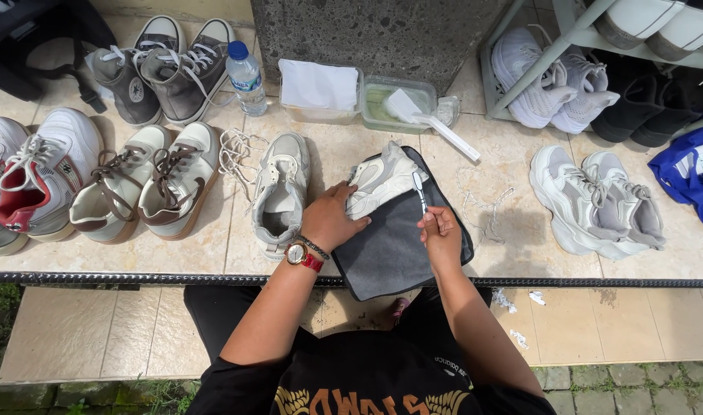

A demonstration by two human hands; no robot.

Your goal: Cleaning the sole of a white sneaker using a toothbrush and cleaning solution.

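Pale grey-white sneaker [378, 178], seemingly unlaced, on dark cloth [386, 246]

One grey cloth [390, 246]; one water bottle [246, 77]; two plastic tubs [397, 104] (one holds a brush [432, 119]); two loose laces [236, 150]; about sixteen shoes [281, 192]; two hands [332, 219].

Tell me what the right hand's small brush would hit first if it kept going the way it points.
Most likely the pale sneaker on the grey cloth: the right hand aims the brush at its side. Depth is unclear.
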